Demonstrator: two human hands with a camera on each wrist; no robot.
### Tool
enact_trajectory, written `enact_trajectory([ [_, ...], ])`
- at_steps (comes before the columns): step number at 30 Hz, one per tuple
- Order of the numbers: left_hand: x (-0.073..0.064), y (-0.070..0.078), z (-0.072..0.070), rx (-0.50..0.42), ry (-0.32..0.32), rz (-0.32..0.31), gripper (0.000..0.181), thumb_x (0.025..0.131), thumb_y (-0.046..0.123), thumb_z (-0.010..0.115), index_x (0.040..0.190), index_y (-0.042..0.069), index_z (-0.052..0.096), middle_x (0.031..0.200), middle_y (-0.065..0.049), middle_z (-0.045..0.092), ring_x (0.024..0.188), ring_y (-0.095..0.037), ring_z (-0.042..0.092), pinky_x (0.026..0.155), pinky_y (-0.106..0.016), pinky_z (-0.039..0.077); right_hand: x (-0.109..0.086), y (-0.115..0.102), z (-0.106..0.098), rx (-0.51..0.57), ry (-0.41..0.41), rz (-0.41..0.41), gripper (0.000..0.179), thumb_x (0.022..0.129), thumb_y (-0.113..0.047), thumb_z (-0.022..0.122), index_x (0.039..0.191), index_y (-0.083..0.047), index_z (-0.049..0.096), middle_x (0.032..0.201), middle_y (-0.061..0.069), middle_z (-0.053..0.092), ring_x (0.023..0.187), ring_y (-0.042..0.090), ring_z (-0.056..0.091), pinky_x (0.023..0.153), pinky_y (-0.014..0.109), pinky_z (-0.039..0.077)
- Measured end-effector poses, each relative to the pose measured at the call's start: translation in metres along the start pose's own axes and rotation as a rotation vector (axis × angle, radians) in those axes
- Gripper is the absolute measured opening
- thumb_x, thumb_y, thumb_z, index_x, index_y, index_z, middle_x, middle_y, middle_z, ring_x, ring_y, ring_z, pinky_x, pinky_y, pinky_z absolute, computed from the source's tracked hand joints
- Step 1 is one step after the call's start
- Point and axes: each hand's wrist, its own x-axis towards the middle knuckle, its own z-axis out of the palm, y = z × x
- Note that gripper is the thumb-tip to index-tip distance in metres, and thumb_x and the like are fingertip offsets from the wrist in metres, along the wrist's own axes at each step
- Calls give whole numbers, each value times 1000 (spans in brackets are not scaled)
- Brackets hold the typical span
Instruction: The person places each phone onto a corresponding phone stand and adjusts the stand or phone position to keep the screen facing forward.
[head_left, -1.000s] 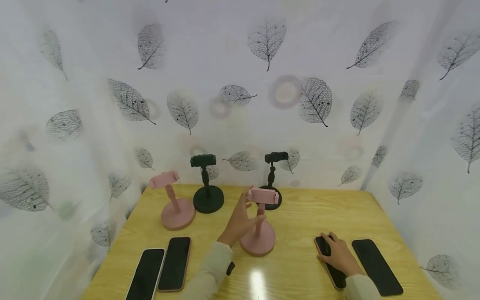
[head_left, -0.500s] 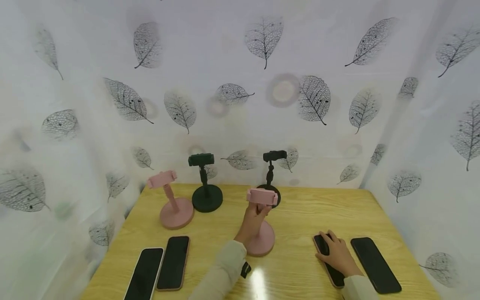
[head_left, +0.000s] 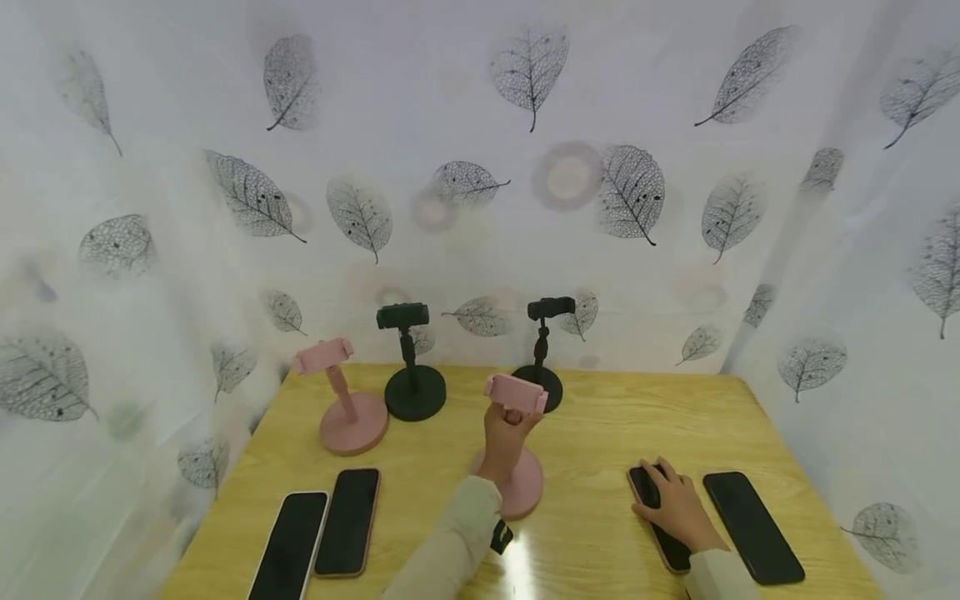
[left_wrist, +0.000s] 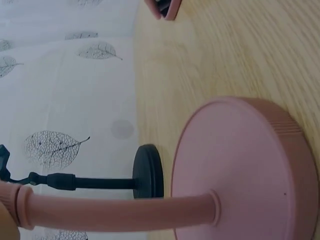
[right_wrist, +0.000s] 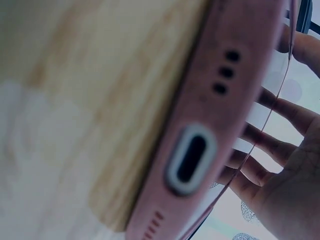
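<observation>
My left hand (head_left: 504, 442) grips the upper stem of a pink phone stand (head_left: 516, 393), just below its clamp. The clamp tilts down toward its right end. In the left wrist view the stand's round base (left_wrist: 235, 155) and bare stem (left_wrist: 125, 214) fill the lower part, with the gripping hand mostly cut off at the corner. On the table's right side, my right hand (head_left: 678, 508) rests on a phone in a pink case (head_left: 673, 552), its fingers spread over the dark screen. The right wrist view shows this phone's bottom edge with the charging port (right_wrist: 191, 159) close up.
Another pink stand (head_left: 354, 425) and a dark green stand (head_left: 415, 393) stand at the back left. A black stand (head_left: 551, 387) is behind the held one. A white-edged phone (head_left: 288, 546) and a pink-edged phone (head_left: 348, 521) lie left; a black phone (head_left: 753, 529) lies far right.
My left hand has gone from open beside the pink stand to gripping its stem. The stand has shifted slightly left and its clamp has tipped down at the right. My right hand stays put.
</observation>
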Motion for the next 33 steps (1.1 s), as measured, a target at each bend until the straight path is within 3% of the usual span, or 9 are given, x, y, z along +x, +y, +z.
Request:
enact_trajectory([
  [4,-1,-1,2,26,15,40,36,82,9,70,93,-12,44,59,-3,25,56,3,26,54,-19,28,2,0,2,-16,2,4,77,76,-34,76,136,1,44,137,37,34,106,59,44,77,65,43],
  [9,0,-7,-5,119,-108,31,34,89,3,61,112,-8,39,66,-5,38,59,2,34,55,-17,32,3,0,3,-1,-22,9,78,76,-36,75,137,1,43,138,38,33,107,61,42,78,66,43],
  [13,4,-14,-9,98,-177,-34,44,94,4,52,132,-2,30,72,-7,43,60,-3,39,58,-17,36,2,1,3,-6,-23,7,78,76,-36,75,137,1,43,138,38,33,107,60,43,79,66,42],
  [19,9,-14,-6,93,-120,-139,42,95,9,52,132,1,35,86,1,45,66,-4,40,63,-17,37,4,1,1,-6,-19,0,79,77,-36,75,137,1,42,138,37,33,107,61,42,79,66,41],
  [22,11,-6,-5,97,-125,-125,47,94,6,52,135,-4,32,87,-7,49,65,-5,41,62,-18,38,5,2,-1,-3,-17,-2,79,77,-36,75,138,1,42,139,37,32,108,61,41,79,66,42],
  [26,15,13,-13,210,-219,-95,56,92,4,56,138,-3,25,98,-25,55,74,-14,54,67,-19,45,6,4,0,-1,-20,4,79,77,-36,75,138,1,42,139,37,32,109,61,41,79,66,42],
  [28,18,22,-24,287,-238,-50,66,87,3,63,139,0,23,114,-27,53,91,-25,59,80,-28,50,5,4,1,2,-25,8,79,77,-37,75,138,0,42,139,37,32,109,61,41,79,66,42],
  [29,21,23,-31,353,-250,22,72,84,4,68,140,4,23,123,-24,51,100,-28,58,86,-31,51,5,4,1,2,-27,10,79,77,-37,75,138,0,42,139,37,32,109,60,41,79,66,42],
  [33,36,25,-54,746,-307,434,85,69,15,83,139,8,37,138,-14,45,122,-27,50,99,-40,45,5,5,1,-6,-32,14,79,76,-39,75,138,-1,43,139,37,32,108,60,42,79,65,42],
])
